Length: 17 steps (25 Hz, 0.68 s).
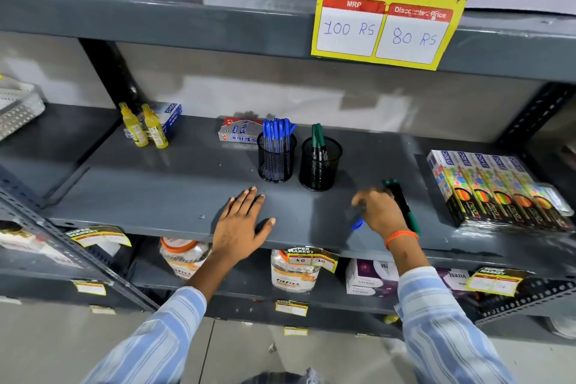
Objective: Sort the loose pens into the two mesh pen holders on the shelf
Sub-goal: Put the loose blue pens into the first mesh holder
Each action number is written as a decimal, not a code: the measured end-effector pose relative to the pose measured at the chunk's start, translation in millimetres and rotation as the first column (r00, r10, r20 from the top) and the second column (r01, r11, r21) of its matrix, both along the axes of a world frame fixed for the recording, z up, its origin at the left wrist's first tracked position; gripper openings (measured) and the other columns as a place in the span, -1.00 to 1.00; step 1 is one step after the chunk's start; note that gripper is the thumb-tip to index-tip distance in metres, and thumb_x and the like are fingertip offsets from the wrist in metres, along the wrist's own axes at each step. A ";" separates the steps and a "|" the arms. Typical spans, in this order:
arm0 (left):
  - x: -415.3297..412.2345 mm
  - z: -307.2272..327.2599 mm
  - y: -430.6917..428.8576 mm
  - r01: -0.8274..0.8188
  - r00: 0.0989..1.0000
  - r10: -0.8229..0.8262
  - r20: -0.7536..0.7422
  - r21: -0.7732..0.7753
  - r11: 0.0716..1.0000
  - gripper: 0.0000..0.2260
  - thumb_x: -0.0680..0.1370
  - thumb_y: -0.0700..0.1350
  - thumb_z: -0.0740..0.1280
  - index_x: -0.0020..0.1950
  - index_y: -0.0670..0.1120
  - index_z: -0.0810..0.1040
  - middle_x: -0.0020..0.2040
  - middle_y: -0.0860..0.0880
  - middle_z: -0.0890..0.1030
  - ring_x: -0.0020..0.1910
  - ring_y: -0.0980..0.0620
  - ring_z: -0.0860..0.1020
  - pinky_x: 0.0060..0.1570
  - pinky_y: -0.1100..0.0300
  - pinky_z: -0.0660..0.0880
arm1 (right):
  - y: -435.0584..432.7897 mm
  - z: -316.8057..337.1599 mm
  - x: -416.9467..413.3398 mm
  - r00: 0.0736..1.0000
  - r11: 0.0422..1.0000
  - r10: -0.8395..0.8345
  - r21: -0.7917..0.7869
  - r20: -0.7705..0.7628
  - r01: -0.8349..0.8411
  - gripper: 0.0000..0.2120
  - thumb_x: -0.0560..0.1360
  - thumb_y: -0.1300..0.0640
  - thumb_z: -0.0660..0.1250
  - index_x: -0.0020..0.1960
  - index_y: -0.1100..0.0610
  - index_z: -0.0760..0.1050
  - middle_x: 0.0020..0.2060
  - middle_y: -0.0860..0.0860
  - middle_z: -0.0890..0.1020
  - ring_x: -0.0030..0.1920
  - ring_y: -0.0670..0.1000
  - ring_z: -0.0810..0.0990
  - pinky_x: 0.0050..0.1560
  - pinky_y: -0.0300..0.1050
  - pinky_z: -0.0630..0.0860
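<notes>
Grey metal shelf [156, 190] carries two black mesh pen holders: the left holder [276, 159] packed with blue-capped pens [278, 131], the right holder [320, 165] with green-capped pens [318, 135]. Left hand [240, 226] lies flat, fingers spread, palm down. Right hand [380, 212], wrist bent, curls its grip around a blue-capped pen [357, 224], beside loose green pens [403, 203].

Bright, even indoor light falls from above, leaving soft shadows under the hands and a dull sheen on the grey shelf [156, 190]. The right hand [381, 212] is motion-blurred, and wide-angle distortion bends the shelf edges.
</notes>
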<state>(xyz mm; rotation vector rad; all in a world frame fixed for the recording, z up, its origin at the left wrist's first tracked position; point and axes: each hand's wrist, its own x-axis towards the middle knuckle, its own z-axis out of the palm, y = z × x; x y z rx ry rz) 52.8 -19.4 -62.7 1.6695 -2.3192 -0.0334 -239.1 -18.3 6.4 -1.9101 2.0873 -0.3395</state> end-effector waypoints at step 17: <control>0.9 1.7 -0.3 0.003 1.000 -0.003 0.028 -0.008 1.000 -0.43 0.57 0.21 0.06 0.47 -0.10 0.21 0.51 -0.12 0.22 0.49 -0.05 0.16 0.48 -0.01 0.07 | -32.3 55.0 90.8 0.798 0.852 0.307 -0.524 0.519 0.012 -0.66 0.50 0.22 0.35 0.24 0.05 0.43 -0.19 -0.06 0.62 -0.27 -0.23 0.56 -0.06 -0.62 0.36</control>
